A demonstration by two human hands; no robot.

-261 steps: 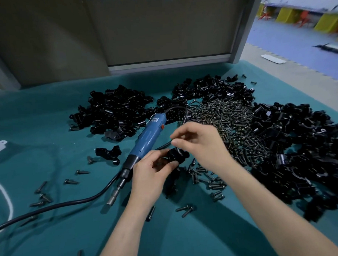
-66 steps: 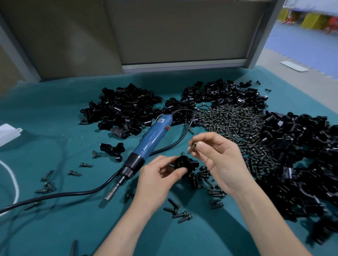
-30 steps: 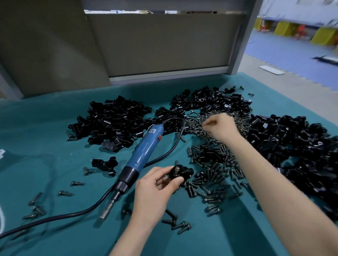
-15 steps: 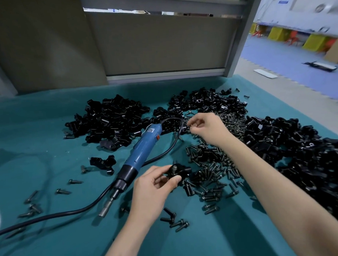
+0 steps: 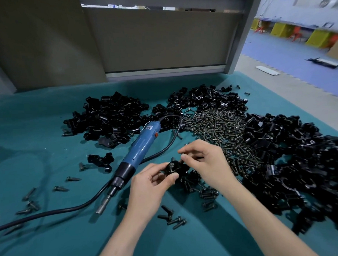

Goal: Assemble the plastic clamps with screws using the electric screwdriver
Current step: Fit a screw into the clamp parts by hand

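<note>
Teal table [image 5: 49, 120]: left hand [image 5: 153, 186] grips one clamp [image 5: 174, 168], right hand [image 5: 205, 161] pinches a screw [image 5: 181, 160] at it, not driven yet. Electric screwdriver [image 5: 143, 144] lies idle beside them. Screw pile [image 5: 218, 130] and clamp piles [image 5: 299, 161] remain — most work looks left.

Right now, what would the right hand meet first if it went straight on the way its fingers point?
The right hand would first meet the round black plastic clamp held by the left hand, though depth is unclear.
</note>
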